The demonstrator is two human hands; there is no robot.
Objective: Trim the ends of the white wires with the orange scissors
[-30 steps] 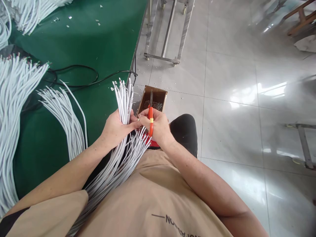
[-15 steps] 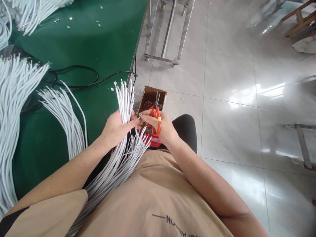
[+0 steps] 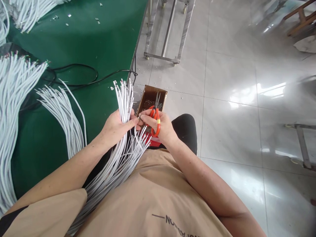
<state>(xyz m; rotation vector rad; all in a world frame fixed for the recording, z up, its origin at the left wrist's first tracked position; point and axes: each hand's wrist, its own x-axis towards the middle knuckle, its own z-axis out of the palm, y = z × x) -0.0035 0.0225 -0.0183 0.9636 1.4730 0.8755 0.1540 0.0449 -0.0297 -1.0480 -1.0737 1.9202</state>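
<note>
My left hand [image 3: 118,126] is closed around a bundle of white cables [image 3: 125,102], whose cut ends point up and away from me. Its thumb and fingertips meet those of my right hand [image 3: 161,124] at the end of one single cable; the tip is mostly hidden by the fingers. Orange-handled scissors [image 3: 155,123] are held in my right hand, blades pointing forward and slightly parted. More loose white cables [image 3: 133,148] lie across my lap, below both hands, their ends fanned out.
A cardboard box [image 3: 164,95] holding small scraps stands just beyond my hands. On the green table [image 3: 111,42] at left lie other cable bundles [image 3: 66,118], a black cord [image 3: 108,75] and bits of scrap. A wheeled metal frame [image 3: 168,33] stands on the tiled floor.
My right hand and the scissors have shifted very slightly left, and its fingertips have closed in over the cable end. The left hand keeps its grip on the bundle.
</note>
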